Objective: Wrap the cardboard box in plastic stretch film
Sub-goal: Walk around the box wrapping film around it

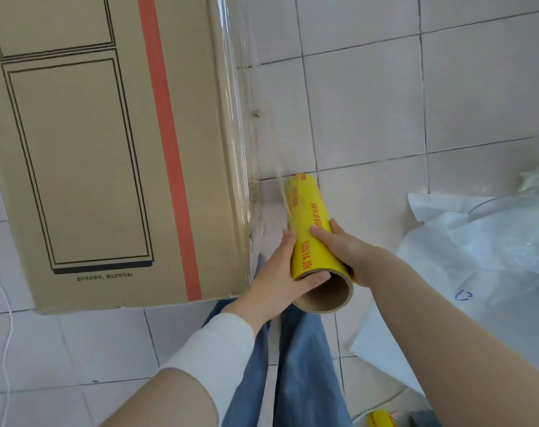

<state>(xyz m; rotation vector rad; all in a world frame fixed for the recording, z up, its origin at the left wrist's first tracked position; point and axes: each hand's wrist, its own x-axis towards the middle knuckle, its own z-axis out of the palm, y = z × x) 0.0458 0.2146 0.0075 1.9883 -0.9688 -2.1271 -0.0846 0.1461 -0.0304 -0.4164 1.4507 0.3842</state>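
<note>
A tall cardboard box (108, 149) with black line drawings and an orange stripe fills the left of the head view, standing on the tiled floor. Clear stretch film (243, 118) covers its right edge and runs down to a yellow film roll (311, 229) with red lettering and a brown cardboard core. My left hand (280, 272) grips the roll's near end from the left, thumb over the core's rim. My right hand (348, 251) grips the same roll from the right. The roll is held just right of the box's lower right corner.
White sheets and crumpled clear plastic (483, 257) lie on the floor at the right. A second yellow roll (380, 419) shows at the bottom edge. A thin white cable (6, 334) runs along the left. My blue-jeaned legs (292, 365) are below the hands.
</note>
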